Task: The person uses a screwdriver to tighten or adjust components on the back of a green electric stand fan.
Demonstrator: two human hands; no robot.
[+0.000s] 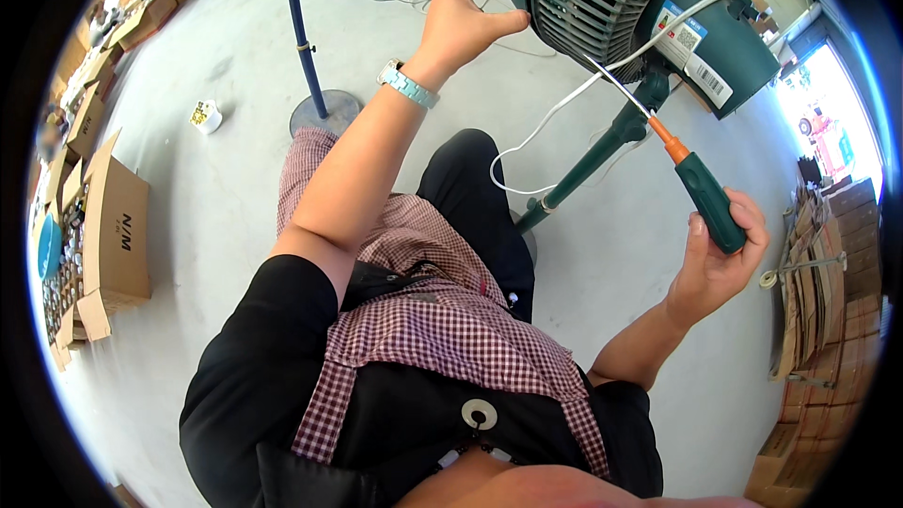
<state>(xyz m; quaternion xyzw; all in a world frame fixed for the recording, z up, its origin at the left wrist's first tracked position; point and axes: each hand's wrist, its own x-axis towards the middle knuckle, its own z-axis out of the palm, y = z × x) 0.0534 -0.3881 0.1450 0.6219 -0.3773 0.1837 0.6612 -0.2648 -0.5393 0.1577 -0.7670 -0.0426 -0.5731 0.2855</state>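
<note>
Fan [621, 9]: dark green pedestal type, on the floor [216, 198] in front of the person, nearer the floor's right edge than its left; part of the base is hidden behind a leg.
Left hand [466, 23]: thumb and fingers set apart and closed on the rim of the wire cage [578, 0], seemingly to steady it.
Right hand [720, 259]: thumb and fingers pinching the dark green handle of the screwdriver [705, 198].
Screwdriver tip: pointed up at the rear of the cage, just beside the white cord [623, 63]; whether it touches a screw cannot be told.
Done so far: cage, motor housing [738, 61] and pole [602, 150] sit together as one body, labels are on the housing, and the cord runs from it, so most of the build looks complete.
Left to do: fastening or loosening at the back of the cage appears unfinished, since the tool is raised there; which of the two, and how many screws remain, does not show.
Floor's left edge: open cartons [118, 235] of small parts, with a white bucket [211, 124] farther in.
Floor's far side: second fan [308, 56], upright on a round base.
Floor's right edge: flattened cardboard [809, 273], stacked.
</note>
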